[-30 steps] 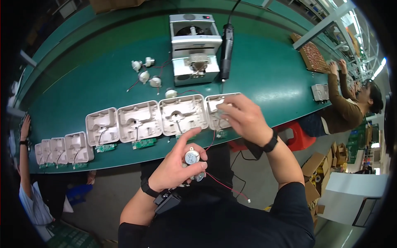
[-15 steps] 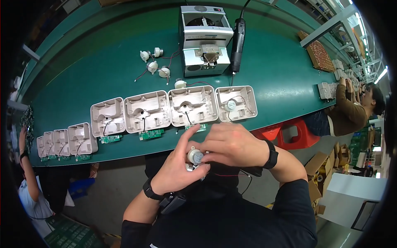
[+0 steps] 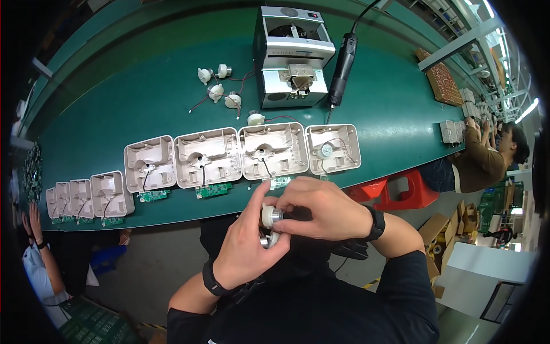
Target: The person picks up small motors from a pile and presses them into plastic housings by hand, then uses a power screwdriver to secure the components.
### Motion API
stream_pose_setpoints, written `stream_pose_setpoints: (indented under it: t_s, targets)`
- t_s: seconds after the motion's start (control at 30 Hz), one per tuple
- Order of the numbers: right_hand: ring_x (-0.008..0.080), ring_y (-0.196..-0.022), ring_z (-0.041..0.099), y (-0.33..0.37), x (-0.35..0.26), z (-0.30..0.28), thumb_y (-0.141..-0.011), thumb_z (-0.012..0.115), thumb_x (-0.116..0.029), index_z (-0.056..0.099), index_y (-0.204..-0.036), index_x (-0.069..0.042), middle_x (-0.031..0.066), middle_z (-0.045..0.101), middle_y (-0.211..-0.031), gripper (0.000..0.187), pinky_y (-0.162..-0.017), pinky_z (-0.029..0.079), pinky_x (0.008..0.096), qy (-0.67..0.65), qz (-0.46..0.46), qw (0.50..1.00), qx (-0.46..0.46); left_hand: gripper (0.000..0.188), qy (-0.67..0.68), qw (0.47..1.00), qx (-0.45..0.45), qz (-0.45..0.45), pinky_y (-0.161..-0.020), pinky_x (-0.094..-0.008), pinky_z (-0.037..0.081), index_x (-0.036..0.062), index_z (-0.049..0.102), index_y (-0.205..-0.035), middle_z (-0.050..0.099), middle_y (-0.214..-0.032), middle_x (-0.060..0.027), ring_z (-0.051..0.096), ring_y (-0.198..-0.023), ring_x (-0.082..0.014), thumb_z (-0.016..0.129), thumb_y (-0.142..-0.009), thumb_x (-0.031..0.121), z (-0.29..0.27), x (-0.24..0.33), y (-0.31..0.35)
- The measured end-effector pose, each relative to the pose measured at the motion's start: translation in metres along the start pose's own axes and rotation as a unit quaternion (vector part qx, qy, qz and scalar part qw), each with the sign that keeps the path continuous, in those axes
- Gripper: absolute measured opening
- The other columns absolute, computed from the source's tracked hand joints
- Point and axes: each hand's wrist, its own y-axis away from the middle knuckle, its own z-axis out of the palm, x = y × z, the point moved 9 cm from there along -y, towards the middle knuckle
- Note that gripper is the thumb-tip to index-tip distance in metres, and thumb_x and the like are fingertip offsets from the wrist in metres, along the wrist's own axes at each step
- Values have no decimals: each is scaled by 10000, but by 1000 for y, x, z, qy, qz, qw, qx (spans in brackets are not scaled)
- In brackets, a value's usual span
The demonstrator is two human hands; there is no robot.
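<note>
In front of my chest, over the table's near edge, both hands are closed around small motors. My right hand (image 3: 323,209) pinches a white-capped motor (image 3: 267,217) by its metal end with thumb and fingers. My left hand (image 3: 247,252) cups that motor from the left and also holds a second motor (image 3: 265,242) lower in the palm, partly hidden by the thumb. Just beyond my hands stands a row of white plastic housings (image 3: 211,174), each with a cable. The rightmost housing (image 3: 350,163) has a motor (image 3: 326,151) seated in it.
Green circuit boards (image 3: 213,190) lie along the housings' near side. Several loose motors with wires (image 3: 215,92) lie farther back, left of a screw feeder (image 3: 295,57) and a black electric screwdriver (image 3: 345,69). Co-workers sit at both ends; a red stool (image 3: 409,192) is at right.
The upper motor has been turned, so its metal end now points right instead of up at me. The red wire below my right hand no longer shows. The left co-worker's hands have come together.
</note>
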Motion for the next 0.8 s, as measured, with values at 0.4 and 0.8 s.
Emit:
stream_pose_setpoints:
  t_s: [0.4, 0.8]
  targets:
    - [293, -838, 643, -41, -29, -24, -745, 795, -111, 665, -1042, -52, 106, 656, -867, 329, -728, 525, 393, 243, -78, 967, 4, 697, 141, 982, 31, -124, -616, -242, 487, 44, 391, -1492, 653, -1162, -107, 662, -724, -80, 717, -877, 85, -29, -33, -9]
    - [261, -826, 619, -51, -17, -18, -730, 787, -110, 655, -1072, -53, 69, 614, -872, 371, -688, 515, 375, 313, -125, 939, 69, 370, 486, 846, 80, -204, -598, -260, 540, 34, 497, -1361, 624, -1174, -110, 652, -828, -152, 556, -998, 68, -32, -66, 11]
